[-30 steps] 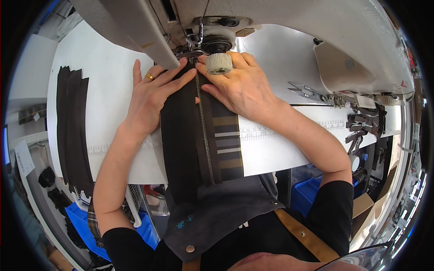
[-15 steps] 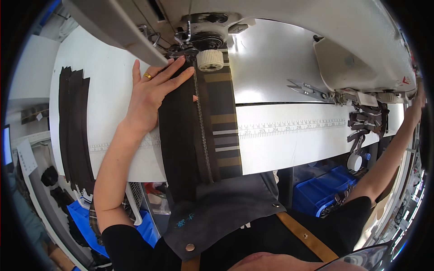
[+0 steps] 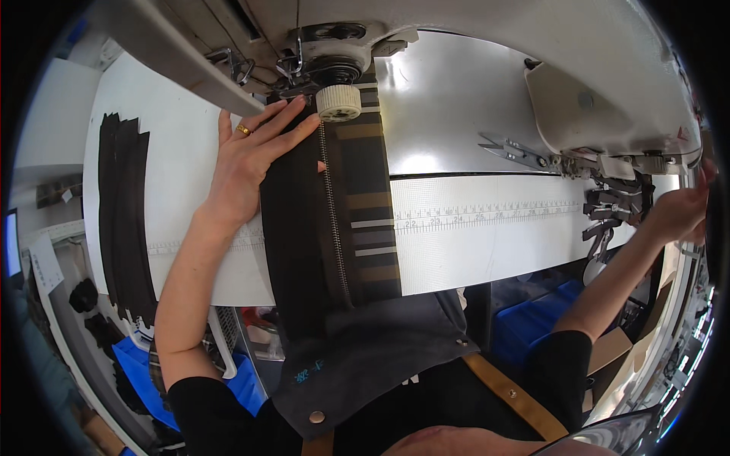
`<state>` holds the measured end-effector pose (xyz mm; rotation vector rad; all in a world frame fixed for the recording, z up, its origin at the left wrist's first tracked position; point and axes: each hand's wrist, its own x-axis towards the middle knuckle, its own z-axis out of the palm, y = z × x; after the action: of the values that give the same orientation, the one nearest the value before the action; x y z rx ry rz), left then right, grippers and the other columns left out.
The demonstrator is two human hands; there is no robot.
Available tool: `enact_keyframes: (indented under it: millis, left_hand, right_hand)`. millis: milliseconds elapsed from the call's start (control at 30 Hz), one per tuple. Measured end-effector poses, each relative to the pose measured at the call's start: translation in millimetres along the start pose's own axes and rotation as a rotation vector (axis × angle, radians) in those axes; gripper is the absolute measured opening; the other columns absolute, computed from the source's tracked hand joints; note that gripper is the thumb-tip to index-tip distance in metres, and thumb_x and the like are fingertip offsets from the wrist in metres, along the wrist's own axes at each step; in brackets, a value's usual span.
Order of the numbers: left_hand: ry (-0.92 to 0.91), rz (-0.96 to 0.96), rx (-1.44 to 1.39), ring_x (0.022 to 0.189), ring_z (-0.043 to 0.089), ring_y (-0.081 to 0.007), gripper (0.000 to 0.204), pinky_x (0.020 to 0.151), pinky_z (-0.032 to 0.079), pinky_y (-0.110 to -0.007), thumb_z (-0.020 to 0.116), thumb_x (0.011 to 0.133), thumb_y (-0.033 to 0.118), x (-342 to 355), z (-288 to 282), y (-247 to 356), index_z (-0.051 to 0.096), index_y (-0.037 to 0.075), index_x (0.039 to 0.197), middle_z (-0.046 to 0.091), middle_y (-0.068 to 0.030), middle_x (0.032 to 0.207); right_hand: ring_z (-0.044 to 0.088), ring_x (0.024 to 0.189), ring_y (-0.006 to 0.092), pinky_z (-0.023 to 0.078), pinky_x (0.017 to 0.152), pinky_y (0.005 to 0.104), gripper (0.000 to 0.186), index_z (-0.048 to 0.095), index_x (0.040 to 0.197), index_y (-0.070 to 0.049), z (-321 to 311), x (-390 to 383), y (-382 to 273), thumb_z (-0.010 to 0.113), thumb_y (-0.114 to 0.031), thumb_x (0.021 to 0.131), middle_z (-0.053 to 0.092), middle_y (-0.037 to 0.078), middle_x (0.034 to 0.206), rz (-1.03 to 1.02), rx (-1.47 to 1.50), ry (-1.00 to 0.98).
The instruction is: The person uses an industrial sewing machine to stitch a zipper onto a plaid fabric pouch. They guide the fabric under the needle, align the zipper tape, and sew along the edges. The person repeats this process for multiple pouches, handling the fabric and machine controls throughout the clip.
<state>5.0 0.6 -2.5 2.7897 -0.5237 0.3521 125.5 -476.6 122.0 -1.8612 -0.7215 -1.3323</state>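
Observation:
My left hand (image 3: 243,171) lies flat with its fingers spread, a gold ring on one of them. Its fingertips press dark cloth (image 3: 293,235) close under the head of a sewing machine (image 3: 464,23). Along that cloth runs a zipper (image 3: 332,216) with metal teeth, beside striped plaid fabric (image 3: 372,182) in grey, tan and white. A white ridged knob (image 3: 339,103) on the machine hides the stitching spot. At the far right, beside the machine's end, my right hand (image 3: 682,213) is raised; its fingers are partly lost at the dark rim.
Dark zipper strips (image 3: 125,213) lie on the table's left. Thread snips (image 3: 513,152) rest on the metal plate, and several zipper sliders (image 3: 612,201) hang at the right. A printed ruler (image 3: 479,216) crosses the white table. Below stand blue bins (image 3: 525,315).
My right hand has come up and inward near the machine's right end, and its forearm has swung left. The cloth and my left hand have shifted slightly left in the picture.

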Motion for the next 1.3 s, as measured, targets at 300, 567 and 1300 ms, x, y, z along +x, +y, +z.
enact_keyframes:
  millis: [300,567,1300]
  left_hand:
    - [0.007,0.001,-0.008,0.119,0.049,-0.0234,0.042,0.108,0.009,-0.061,0.054,0.083,0.012,0,6,-2,0.060,0.021,0.124,0.055,-0.0030,0.131]
    - [0.048,0.013,-0.051,0.119,0.049,-0.0216,0.042,0.107,0.012,-0.062,0.055,0.083,0.012,-3,10,-3,0.058,0.022,0.124,0.053,-0.0016,0.132]
    - [0.089,0.019,-0.032,0.117,0.051,-0.0224,0.042,0.108,0.013,-0.061,0.058,0.082,0.012,-1,7,-1,0.060,0.023,0.122,0.056,-0.0016,0.128]
  right_hand:
    - [0.055,0.067,0.0207,0.045,0.059,0.0332,0.035,0.060,0.107,-0.010,220,-122,-138,0.061,-0.006,0.072,0.053,0.004,0.076,-0.374,0.234,-0.733]
    - [0.057,0.056,0.0226,0.046,0.053,0.0338,0.015,0.059,0.091,-0.010,221,-129,-138,0.058,-0.010,0.076,0.054,0.004,0.065,-0.264,0.146,-0.815]
    - [0.057,0.054,0.0282,0.045,0.051,0.0381,0.014,0.051,0.075,-0.007,227,-116,-119,0.061,-0.016,0.081,0.059,0.008,0.064,-0.185,0.063,-0.788]
